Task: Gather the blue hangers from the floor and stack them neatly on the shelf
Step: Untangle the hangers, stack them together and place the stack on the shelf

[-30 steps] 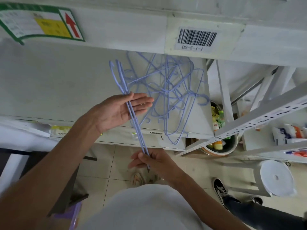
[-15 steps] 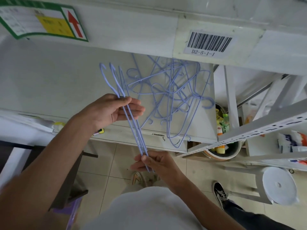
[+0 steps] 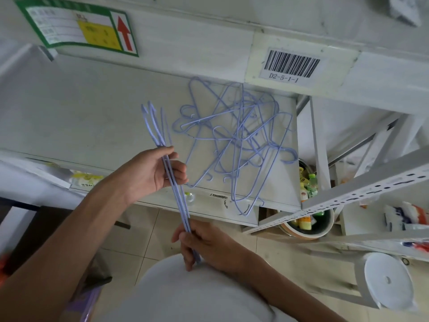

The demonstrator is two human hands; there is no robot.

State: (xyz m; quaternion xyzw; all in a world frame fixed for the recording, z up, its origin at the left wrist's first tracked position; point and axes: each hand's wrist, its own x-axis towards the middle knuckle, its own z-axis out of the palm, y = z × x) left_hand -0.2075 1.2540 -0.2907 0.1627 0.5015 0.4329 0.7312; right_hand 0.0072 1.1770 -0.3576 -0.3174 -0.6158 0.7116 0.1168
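Both my hands hold a bundle of blue wire hangers (image 3: 157, 131) pressed flat together, seen edge-on, over the front of the white shelf (image 3: 81, 117). My left hand (image 3: 151, 173) grips the bundle's middle with fingers curled round it. My right hand (image 3: 204, 245) clasps its lower end close to my body. To the right on the shelf lies a tangled heap of blue hangers (image 3: 236, 140), some hooks hanging over the front edge.
A barcode label (image 3: 291, 63) and a green-bordered sign (image 3: 81, 29) are fixed to the shelf board above. Right of the shelf: a slotted metal rail (image 3: 362, 191), a bowl of bottles (image 3: 306, 219) and a white stool (image 3: 387, 280) on the tiled floor.
My left hand went from lying flat against the bundle to curling its fingers round it. The bundle's top ends have spread slightly; the view tilted down a little.
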